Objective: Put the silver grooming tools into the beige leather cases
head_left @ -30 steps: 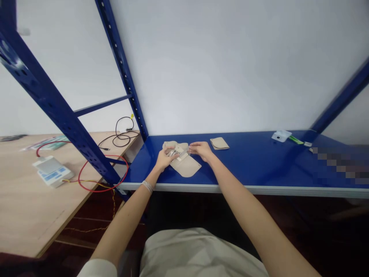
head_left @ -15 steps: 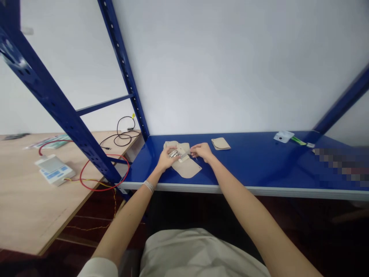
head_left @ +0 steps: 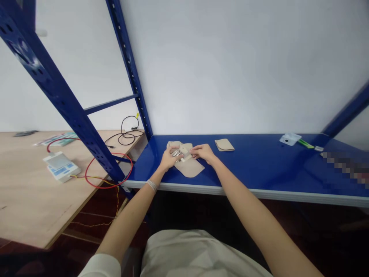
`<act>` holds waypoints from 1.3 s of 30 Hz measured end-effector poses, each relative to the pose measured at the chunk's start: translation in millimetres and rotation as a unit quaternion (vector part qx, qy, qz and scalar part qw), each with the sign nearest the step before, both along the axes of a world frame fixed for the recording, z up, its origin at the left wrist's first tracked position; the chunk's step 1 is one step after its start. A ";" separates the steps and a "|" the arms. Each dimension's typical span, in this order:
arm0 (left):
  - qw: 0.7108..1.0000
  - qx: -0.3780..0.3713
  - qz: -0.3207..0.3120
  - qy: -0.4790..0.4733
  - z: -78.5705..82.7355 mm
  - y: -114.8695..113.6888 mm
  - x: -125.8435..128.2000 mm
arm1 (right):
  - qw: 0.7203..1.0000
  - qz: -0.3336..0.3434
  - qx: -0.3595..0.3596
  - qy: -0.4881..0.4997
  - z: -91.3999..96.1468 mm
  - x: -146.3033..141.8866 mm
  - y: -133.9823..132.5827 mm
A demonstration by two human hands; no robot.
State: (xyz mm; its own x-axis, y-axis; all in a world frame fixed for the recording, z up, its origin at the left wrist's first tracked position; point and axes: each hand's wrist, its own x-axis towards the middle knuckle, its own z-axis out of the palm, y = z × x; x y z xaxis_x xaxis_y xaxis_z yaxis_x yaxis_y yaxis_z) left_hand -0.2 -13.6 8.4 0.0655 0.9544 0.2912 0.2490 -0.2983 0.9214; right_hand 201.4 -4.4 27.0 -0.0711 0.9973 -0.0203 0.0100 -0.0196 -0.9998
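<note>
Left hand (head_left: 170, 159) half-curled over a cluster of small silver metal pieces (head_left: 178, 154), atop a beige fabric pouch (head_left: 189, 170) lying flat on the blue steel shelf (head_left: 259, 161); actual grip not determinable, fingers obscuring contact. Right hand (head_left: 204, 152) with fingertips drawn together near a pale strip (head_left: 186, 156), hold likewise unresolved from this view. Main risk: slippage from a loose hold, pieces dropping onto the glossy shelf and skidding toward the front edge (head_left: 230, 191). Lesser risk: unsecured pouch shifting underhand, near a smaller beige pouch (head_left: 224, 144).
</note>
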 end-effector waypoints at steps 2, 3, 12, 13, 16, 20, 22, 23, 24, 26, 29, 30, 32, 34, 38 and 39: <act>1.000 -0.007 0.002 -0.003 1.9 -1.4 0.5 | 0.999 0.018 0.008 -0.032 0.0 -1.3 -1.7; 1.000 -0.011 0.004 -0.005 2.9 -2.3 0.7 | 0.999 0.023 0.015 -0.044 -0.3 -1.7 -2.1; 0.999 -0.023 0.013 -0.032 4.2 -3.2 2.0 | 0.993 0.016 0.091 -0.076 -8.6 -3.7 1.4; 0.999 -0.023 0.014 -0.034 3.7 -2.6 1.9 | 0.992 0.017 0.095 -0.080 -9.4 -3.8 1.7; 0.999 -0.025 0.016 -0.036 2.7 -1.4 1.3 | 0.989 0.022 0.106 -0.105 -11.3 -3.7 2.8; 0.999 -0.023 0.009 -0.045 1.1 -0.3 0.8 | 0.981 0.022 0.121 -0.148 -13.0 -3.3 4.4; 0.999 -0.021 0.013 -0.040 -0.2 0.7 0.6 | 0.979 0.017 0.126 -0.157 -13.7 -3.4 5.2; 0.999 -0.021 0.019 -0.034 -0.7 1.2 0.6 | 0.979 0.012 0.127 -0.156 -13.9 -3.5 5.6; 0.999 -0.024 0.028 -0.028 -1.2 1.7 0.6 | 0.980 0.005 0.128 -0.152 -13.9 -3.8 5.9; 0.998 -0.033 0.047 -0.022 -1.6 2.4 0.6 | 0.982 -0.012 0.134 -0.129 -13.1 -4.5 6.2; 0.997 -0.041 0.063 -0.020 -1.4 2.7 0.6 | 0.988 -0.041 0.140 -0.047 -9.6 -6.2 5.4; 0.997 -0.042 0.061 -0.022 -1.3 2.7 0.6 | 0.989 -0.046 0.137 -0.013 -8.1 -6.8 4.8; 0.997 -0.048 0.057 -0.024 -1.3 2.8 0.8 | 0.991 -0.046 0.120 0.042 -5.3 -8.1 3.4; 0.997 -0.052 0.054 -0.027 -1.6 3.0 1.0 | 0.992 -0.039 0.097 0.074 -3.7 -9.5 1.9; 0.997 -0.053 0.041 -0.044 -2.6 3.9 1.2 | 0.997 -0.037 0.053 0.045 -4.4 -12.7 0.0; 0.997 -0.053 0.039 -0.046 -2.7 4.1 1.2 | 0.998 -0.038 0.045 0.030 -5.1 -13.2 0.1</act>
